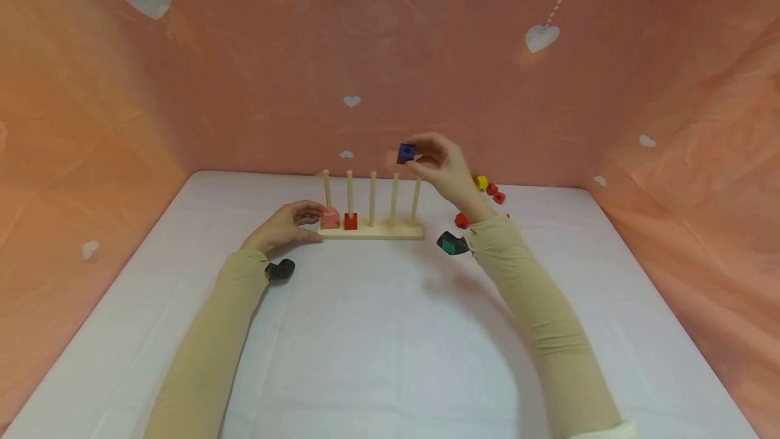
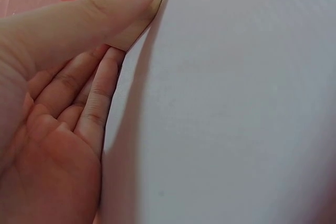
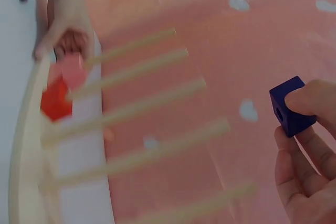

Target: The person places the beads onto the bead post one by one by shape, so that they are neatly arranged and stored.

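A wooden peg stand (image 1: 399, 230) with several upright pegs is on the white table. My left hand (image 1: 282, 227) grips its left end, thumb (image 2: 113, 6) on the front edge and fingers round behind. On the leftmost peg sits a pink block (image 1: 330, 220), and the peg beside it carries a red block (image 1: 350, 222). Between thumb and fingertips, my right hand (image 1: 447, 171) pinches a dark blue block (image 3: 292, 106) with a hole through it. That block is up in the air, near the tops of the pegs toward the right side of the stand.
Right of the stand, partly behind the right arm, lie a yellow block (image 1: 481, 182) and several red blocks (image 1: 500, 198). Another red block (image 1: 462, 221) lies closer to the right wrist. A pink cloth (image 1: 256, 87) with pale hearts hangs round the table's back and sides.
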The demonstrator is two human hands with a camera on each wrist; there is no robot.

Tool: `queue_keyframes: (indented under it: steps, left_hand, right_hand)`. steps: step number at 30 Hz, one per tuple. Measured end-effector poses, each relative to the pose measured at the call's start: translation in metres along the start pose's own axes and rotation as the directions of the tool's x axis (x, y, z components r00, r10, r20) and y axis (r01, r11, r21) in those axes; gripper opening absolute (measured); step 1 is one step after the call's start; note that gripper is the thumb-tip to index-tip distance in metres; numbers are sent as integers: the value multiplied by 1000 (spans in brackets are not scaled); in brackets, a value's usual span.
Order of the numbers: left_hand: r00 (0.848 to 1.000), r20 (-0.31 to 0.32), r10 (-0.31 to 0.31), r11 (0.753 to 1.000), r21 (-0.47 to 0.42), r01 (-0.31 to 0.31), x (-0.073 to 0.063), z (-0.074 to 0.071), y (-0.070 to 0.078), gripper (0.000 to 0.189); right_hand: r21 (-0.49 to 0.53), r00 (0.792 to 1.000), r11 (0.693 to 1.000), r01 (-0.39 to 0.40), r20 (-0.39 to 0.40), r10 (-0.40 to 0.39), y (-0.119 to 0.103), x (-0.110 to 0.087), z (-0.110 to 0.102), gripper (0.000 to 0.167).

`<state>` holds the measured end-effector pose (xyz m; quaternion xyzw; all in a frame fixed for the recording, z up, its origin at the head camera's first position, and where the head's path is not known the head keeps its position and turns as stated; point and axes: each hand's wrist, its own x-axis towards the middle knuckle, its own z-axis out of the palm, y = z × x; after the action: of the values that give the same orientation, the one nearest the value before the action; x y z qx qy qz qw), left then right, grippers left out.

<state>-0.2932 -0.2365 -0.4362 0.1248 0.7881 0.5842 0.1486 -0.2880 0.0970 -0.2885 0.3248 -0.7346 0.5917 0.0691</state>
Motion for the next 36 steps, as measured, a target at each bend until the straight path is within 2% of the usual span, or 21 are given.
queue_keyframes:
  steps: [6, 12, 19, 29, 32, 36]
  left_hand:
    - [1000, 2, 8, 1000, 0, -8, 1, 0, 0, 66]
    - [1000, 0, 18, 1000, -18, -18, 2, 3, 0, 65]
    - [999, 1, 35, 999, -14, -35, 5, 8, 3, 63]
    - [1000, 7, 9, 1000, -28, -9, 5, 9, 5, 63]
    - [1000, 12, 12, 999, -33, -11, 5, 9, 5, 62]
    - [1000, 8, 23, 999, -25, -23, 5, 8, 4, 63]
  right_hand:
    - [41, 998, 999, -30, 59, 27, -5, 7, 29, 33]
    - [29, 995, 1000, -10, 95, 7, -6, 13, 53, 34]
    - [-17, 997, 1000, 23, 76, -22, 25, 22, 67, 32]
    - [-41, 998, 998, 54, 21, -53, 42, 20, 76, 32]
    - [-50, 999, 998, 41, 6, -41, 43, 20, 79, 32]
    - [-103, 1000, 994, -26, -4, 26, 47, 15, 85, 33]
